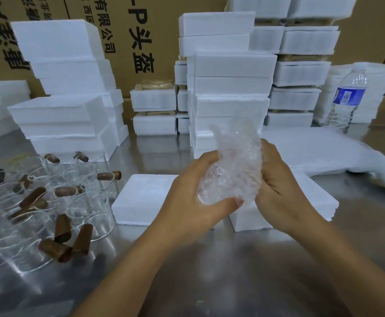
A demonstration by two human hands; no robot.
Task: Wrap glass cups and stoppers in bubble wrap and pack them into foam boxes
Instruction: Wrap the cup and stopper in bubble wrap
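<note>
Both hands grip one bubble-wrap bundle [232,170], left hand [193,197] and right hand [280,193] curled round its sides above the worktop [209,259] and foam boxes [141,197], long axis near upright (loose end uppermost), before cartons [139,24] printed "有限公司" and "头盔".

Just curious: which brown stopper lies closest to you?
The stopper lying on its side at the cluster's front edge; the others sit farther back, among the glass cups.
</note>
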